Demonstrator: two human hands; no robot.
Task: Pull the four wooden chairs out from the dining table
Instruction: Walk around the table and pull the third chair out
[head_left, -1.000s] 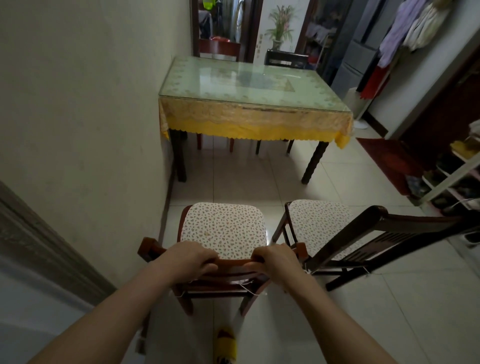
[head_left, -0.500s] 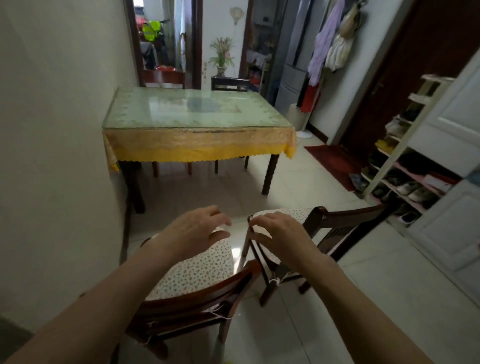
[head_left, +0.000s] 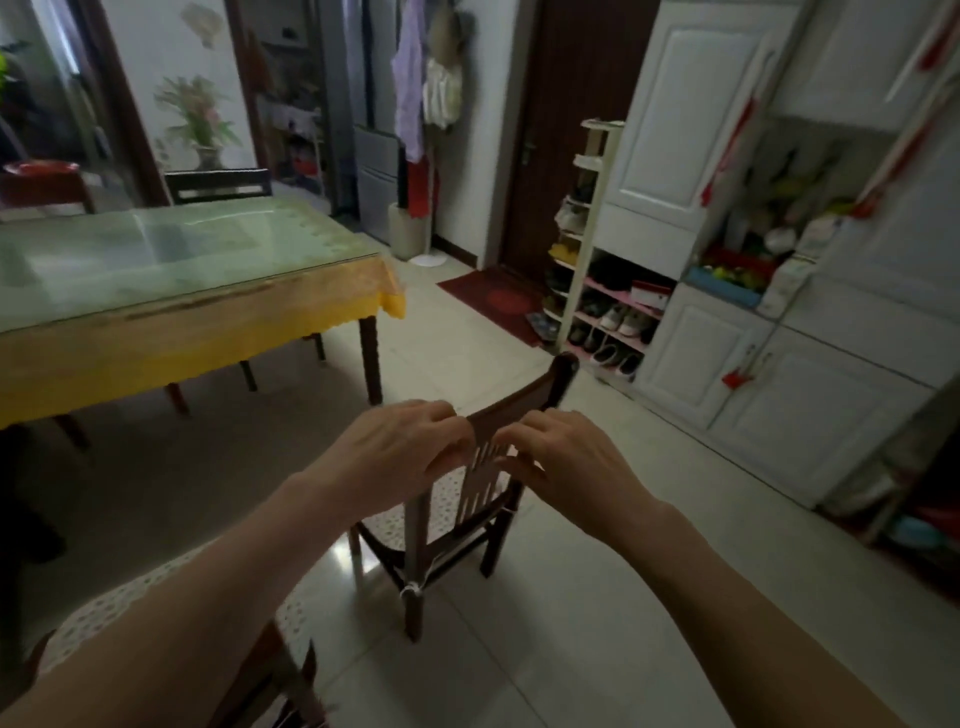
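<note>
A dark wooden chair with a speckled seat cushion stands out on the tiled floor, right of the dining table. My left hand and right hand curl over its top back rail from either side. A second pulled-out chair sits at the lower left beneath my left forearm. Two more chairs stay tucked in at the table's far side: a dark one and a reddish one.
The table has a glass top over a yellow cloth. A shoe rack and white cabinets line the right wall. A red doormat lies before a dark door. A coat stand rises behind the table corner.
My view has swung right, from the left chair to the right one. Both hands let go of the left chair's back, moved across and closed over the right chair's back rail.
</note>
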